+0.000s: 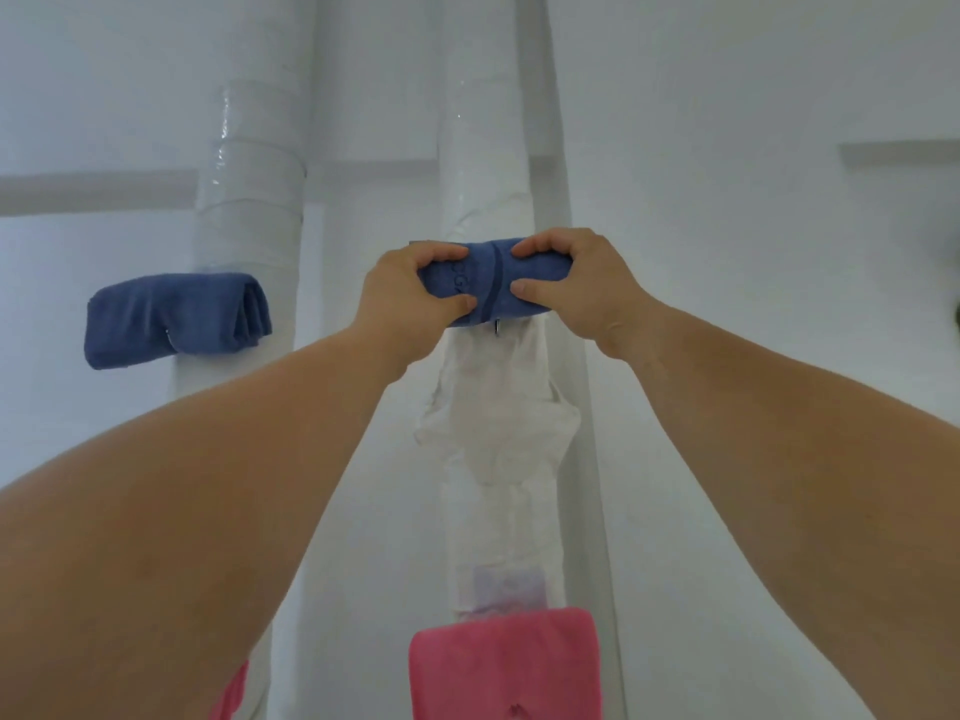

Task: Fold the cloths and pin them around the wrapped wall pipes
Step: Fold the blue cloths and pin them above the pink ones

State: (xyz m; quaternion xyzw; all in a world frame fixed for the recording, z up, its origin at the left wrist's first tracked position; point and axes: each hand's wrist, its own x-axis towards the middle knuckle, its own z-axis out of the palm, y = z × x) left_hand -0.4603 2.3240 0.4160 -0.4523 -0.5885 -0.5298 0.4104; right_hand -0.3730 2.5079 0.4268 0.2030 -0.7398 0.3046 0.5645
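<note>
A folded blue cloth (pixel 492 280) is wrapped across the middle white-wrapped pipe (pixel 493 407) at chest height. My left hand (pixel 410 304) grips its left end, thumb under and fingers over. My right hand (pixel 576 283) pinches its right end the same way. A small metal pin tip (pixel 497 328) pokes out below the cloth's lower edge. A second folded blue cloth (pixel 176 319) hangs around the left wrapped pipe (pixel 249 200). A pink cloth (pixel 506 665) is wrapped lower on the middle pipe.
Another pink cloth edge (pixel 231 688) shows low on the left pipe, partly behind my left arm. White wall (pixel 753 252) lies behind both pipes, with a grey horizontal ledge (pixel 93 192) at the left and another at the right.
</note>
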